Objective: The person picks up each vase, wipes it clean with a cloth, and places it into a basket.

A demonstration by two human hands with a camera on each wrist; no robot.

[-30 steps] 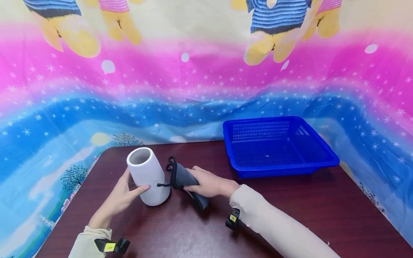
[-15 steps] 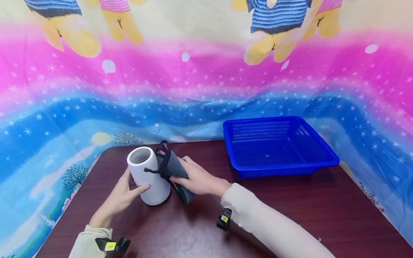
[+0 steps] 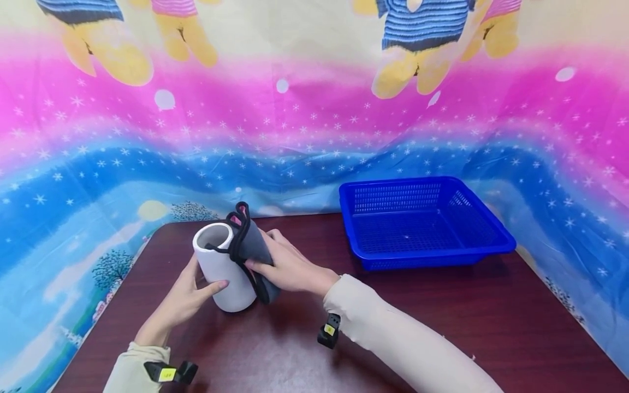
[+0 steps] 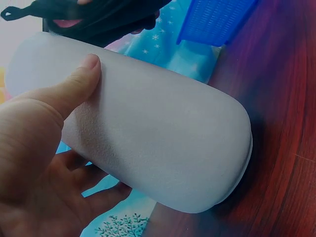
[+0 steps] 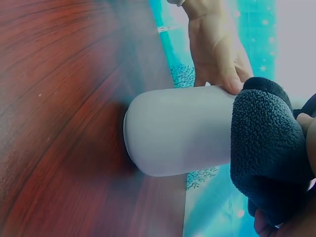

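Observation:
A white vase (image 3: 228, 278), open at the top and narrower toward its mouth, stands on the table at the left. My left hand (image 3: 179, 300) holds it from the left, thumb across the front and fingers behind. In the left wrist view the thumb lies flat along the vase (image 4: 163, 123). My right hand (image 3: 292, 267) grips a rolled grey cloth (image 3: 255, 248) with black edging, a thin black loop and some pink inside. The cloth leans against the vase's right side, its loop crossing the mouth. Fuzzy pile shows on the cloth (image 5: 264, 138) in the right wrist view.
A blue plastic basket (image 3: 366, 256) with perforated sides stands at the back right of the dark red wooden table (image 3: 442, 311). A printed curtain (image 3: 295, 164) hangs right behind the table. Black cameras are strapped on both wrists.
My right hand has carried the rolled cloth left and upward, from beside the vase to against its upper right side. The left hand and the vase have stayed in place.

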